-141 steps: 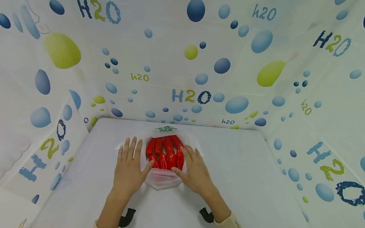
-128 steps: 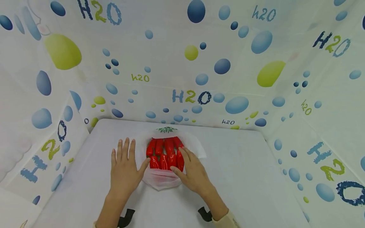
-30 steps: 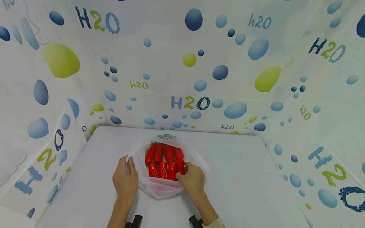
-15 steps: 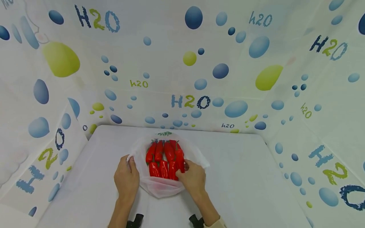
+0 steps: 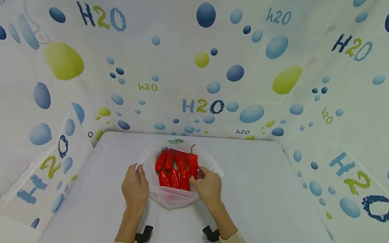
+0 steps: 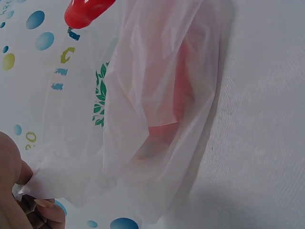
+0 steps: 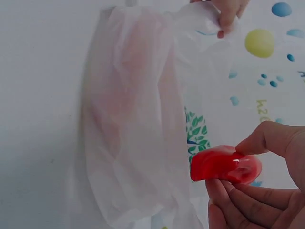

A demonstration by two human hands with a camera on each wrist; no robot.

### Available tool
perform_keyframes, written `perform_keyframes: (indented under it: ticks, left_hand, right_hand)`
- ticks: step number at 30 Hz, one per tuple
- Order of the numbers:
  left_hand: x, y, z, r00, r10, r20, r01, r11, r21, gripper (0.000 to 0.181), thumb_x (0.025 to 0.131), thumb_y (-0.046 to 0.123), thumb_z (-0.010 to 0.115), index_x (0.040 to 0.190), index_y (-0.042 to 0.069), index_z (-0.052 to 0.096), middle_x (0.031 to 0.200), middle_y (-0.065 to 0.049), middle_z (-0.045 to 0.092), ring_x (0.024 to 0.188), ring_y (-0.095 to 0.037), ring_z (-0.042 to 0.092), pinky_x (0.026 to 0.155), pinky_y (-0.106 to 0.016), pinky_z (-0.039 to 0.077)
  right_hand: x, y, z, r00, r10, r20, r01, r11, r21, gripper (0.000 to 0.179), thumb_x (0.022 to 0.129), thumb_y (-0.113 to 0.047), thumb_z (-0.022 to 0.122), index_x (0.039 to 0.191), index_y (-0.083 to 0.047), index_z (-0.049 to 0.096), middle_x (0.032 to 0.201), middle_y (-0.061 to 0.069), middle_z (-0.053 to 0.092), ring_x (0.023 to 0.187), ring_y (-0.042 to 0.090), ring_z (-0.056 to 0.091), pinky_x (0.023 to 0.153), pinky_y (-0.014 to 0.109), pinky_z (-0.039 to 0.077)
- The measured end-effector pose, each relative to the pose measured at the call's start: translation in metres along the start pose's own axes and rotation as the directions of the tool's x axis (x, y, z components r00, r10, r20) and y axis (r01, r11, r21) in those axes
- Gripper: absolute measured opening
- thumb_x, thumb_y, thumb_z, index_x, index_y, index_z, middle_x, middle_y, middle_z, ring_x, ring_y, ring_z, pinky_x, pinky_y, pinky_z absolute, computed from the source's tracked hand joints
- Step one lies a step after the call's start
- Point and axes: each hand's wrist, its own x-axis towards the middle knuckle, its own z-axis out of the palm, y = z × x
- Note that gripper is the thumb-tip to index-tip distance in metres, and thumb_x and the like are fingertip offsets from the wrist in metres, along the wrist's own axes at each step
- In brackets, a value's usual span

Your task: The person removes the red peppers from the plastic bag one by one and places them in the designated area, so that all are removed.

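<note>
In the head view a thin translucent white plastic bag [image 5: 169, 201] lies with its mouth open on the table, several glossy red peppers [image 5: 174, 178] in two rows inside. My left hand [image 5: 135, 189] pinches the bag's left rim; the left wrist view shows the gathered plastic [image 6: 62, 183] between thumb and fingers. Between the thumb and fingers of my right hand [image 5: 209, 189] is one red pepper [image 5: 192, 162], stem up, at the right side of the bag's mouth. The right wrist view shows this pepper [image 7: 224, 164] raised above the bag, its stem out of sight there.
A white table [image 5: 258, 189] bears the bag near its middle. Patterned sheets [image 5: 170, 60] with bubbles and "H2O" lettering enclose it at the back and sides. Black wrist mounts [image 5: 144, 234] show beneath both forearms.
Several seconds ago both hands were spread beside the bag. Over the last second my right hand has lifted one pepper up off the others, while my left hand keeps its hold on the rim.
</note>
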Motion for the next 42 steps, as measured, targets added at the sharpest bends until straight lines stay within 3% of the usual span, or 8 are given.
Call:
perform_keyframes:
  ticks: [8,16,26,42]
  left_hand:
    - [0.0,-0.001,0.002,1.0,-0.004,0.0,0.004,1.0,0.003,0.024,0.106,0.011,0.058,0.115,-0.01,0.065,0.111,-0.028,0.071,0.104,-0.047,0.069,0.088,-0.06,0.054]
    - [-0.001,0.001,0.003,1.0,-0.009,0.002,0.009,1.0,0.005,0.024,0.106,0.01,0.058,0.116,-0.011,0.064,0.113,-0.029,0.071,0.105,-0.048,0.069,0.088,-0.061,0.053]
    - [-0.003,0.003,0.003,1.0,-0.014,0.005,0.014,1.0,0.002,0.023,0.106,0.009,0.058,0.116,-0.01,0.065,0.112,-0.029,0.071,0.105,-0.048,0.069,0.088,-0.061,0.053]
    - [-0.003,-0.001,0.005,1.0,-0.008,0.006,0.008,1.0,0.009,0.023,0.106,0.01,0.058,0.116,-0.009,0.064,0.113,-0.028,0.071,0.105,-0.048,0.069,0.088,-0.061,0.053]
  right_hand:
    - [0.005,-0.002,-0.012,1.0,0.009,-0.028,-0.009,1.0,-0.01,0.04,0.085,-0.019,0.084,0.12,-0.003,0.077,0.091,0.005,0.078,0.078,0.019,0.073,0.068,0.028,0.061]
    - [0.012,0.002,-0.026,0.996,0.033,-0.078,-0.031,0.999,0.034,0.037,0.085,-0.018,0.083,0.119,-0.002,0.077,0.089,0.004,0.078,0.075,0.017,0.073,0.067,0.031,0.062]
    - [0.02,0.013,-0.042,0.991,0.044,-0.125,-0.035,0.997,0.073,0.035,0.088,-0.015,0.082,0.118,0.0,0.077,0.091,0.01,0.078,0.076,0.02,0.075,0.071,0.037,0.064]
    - [0.037,0.042,-0.061,0.986,0.086,-0.145,-0.083,0.996,0.028,0.038,0.089,-0.017,0.081,0.123,0.001,0.075,0.096,0.013,0.079,0.081,0.025,0.076,0.075,0.044,0.064]
